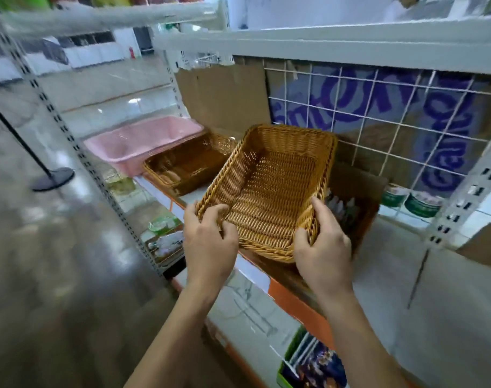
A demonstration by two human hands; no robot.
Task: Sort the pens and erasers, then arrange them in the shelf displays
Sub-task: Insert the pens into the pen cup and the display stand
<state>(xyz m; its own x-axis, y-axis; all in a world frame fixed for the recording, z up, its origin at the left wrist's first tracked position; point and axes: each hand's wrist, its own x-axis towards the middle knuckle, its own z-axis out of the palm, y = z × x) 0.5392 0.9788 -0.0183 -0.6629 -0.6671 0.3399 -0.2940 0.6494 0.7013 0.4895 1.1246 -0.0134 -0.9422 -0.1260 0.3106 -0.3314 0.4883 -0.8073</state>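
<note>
While both hands grip the near rim of the light basket [269, 191], it sits tilted, near edge low and far edge raised toward the wire grid [378, 113]. The left hand [210, 242] curls its fingers over the near-left corner; the right hand [321, 250] pinches the near-right corner, thumb inside the wall. The basket's long axis runs away from the person, into the shelf [255, 273]. It is empty. Blurred small items, possibly pens, lie in the cardboard box [362, 197] just right of the basket, nearer the right hand. A dark basket [188, 166] stands to the left.
</note>
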